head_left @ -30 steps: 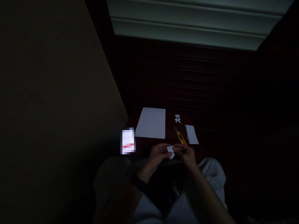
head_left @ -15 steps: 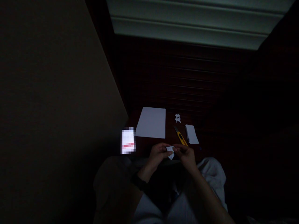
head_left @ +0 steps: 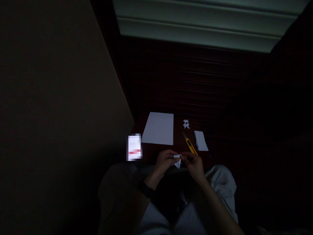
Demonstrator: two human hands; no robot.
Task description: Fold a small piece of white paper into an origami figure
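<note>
The scene is very dark. My left hand [head_left: 164,161] and my right hand [head_left: 195,164] meet at the near edge of a dark table, both pinched on a small folded white paper piece [head_left: 177,160] held between them. A dark band sits on my left wrist. Just beyond my right hand lies a yellow utility knife [head_left: 189,145], pointing away and left.
On the dark table [head_left: 220,143] lie a white sheet of paper [head_left: 158,128], a small folded paper shape [head_left: 186,124], a small white paper slip [head_left: 201,141] and a blurred white card [head_left: 134,147] at the left edge. A wall rises on the left.
My right hand has shifted slightly left over the paper piece, covering more of it. Everything on the table stays put.
</note>
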